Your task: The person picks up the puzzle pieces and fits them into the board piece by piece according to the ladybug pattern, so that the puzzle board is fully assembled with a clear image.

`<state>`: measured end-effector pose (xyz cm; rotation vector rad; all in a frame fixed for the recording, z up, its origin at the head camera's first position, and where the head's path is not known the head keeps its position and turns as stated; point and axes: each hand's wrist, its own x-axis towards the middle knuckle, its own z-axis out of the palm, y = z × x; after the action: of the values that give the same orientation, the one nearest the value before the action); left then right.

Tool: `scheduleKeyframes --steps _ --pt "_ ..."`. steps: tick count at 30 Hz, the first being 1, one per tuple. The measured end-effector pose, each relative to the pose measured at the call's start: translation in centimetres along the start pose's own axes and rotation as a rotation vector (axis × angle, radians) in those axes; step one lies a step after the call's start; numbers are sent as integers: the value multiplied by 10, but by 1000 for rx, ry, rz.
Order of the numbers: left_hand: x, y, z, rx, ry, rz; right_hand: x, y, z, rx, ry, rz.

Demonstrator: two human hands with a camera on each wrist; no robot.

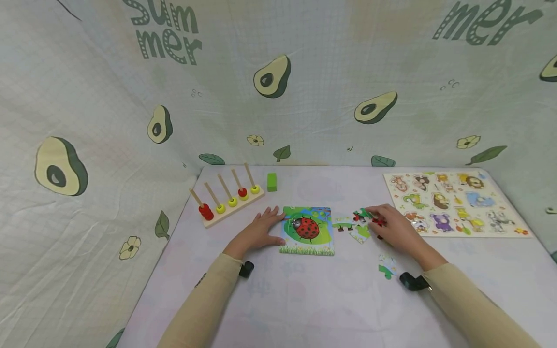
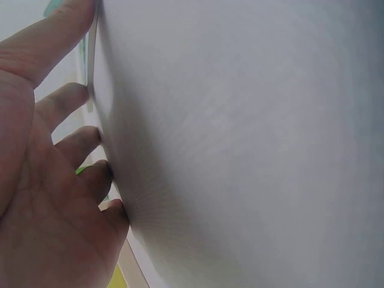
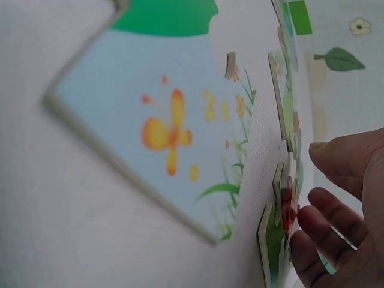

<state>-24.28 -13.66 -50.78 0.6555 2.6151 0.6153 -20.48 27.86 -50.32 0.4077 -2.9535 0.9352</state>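
Note:
A square ladybug puzzle board (image 1: 319, 250) lies flat in the middle of the table. My left hand (image 1: 256, 230) rests at its left edge, fingers spread, thumb and fingertips right at the border. To the board's right, my right hand (image 1: 398, 231) reaches over a cluster of loose puzzle pieces (image 1: 360, 234). In the right wrist view its loosely bent fingertips touch a red-and-green piece (image 3: 288, 207), with the thumb standing apart from them. Nearer the body lies a single jigsaw piece (image 1: 387, 266), pale blue and green, showing orange flowers in the right wrist view.
At the back left stands a wooden peg counter (image 1: 235, 209) with red and yellow beads. A green block (image 1: 271, 182) is beside it. An animal picture board (image 1: 457, 205) lies at the back right. Behind the table hangs a printed cloth (image 1: 322, 130).

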Motion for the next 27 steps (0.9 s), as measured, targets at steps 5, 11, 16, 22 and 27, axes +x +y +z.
scheduleKeyframes --steps 5,11,16,22,27 --pt "-1 1 -1 -3 3 7 10 0 4 -22 -6 8" --pt "-1 1 -1 8 3 3 19 -1 8 -60 -33 30" --pt "0 0 0 9 7 12 23 0 12 -85 -48 41" --pt "1 0 0 10 5 12 26 -1 12 -73 -67 71" --pt "0 1 0 9 1 2 28 -3 12 -41 -63 66"
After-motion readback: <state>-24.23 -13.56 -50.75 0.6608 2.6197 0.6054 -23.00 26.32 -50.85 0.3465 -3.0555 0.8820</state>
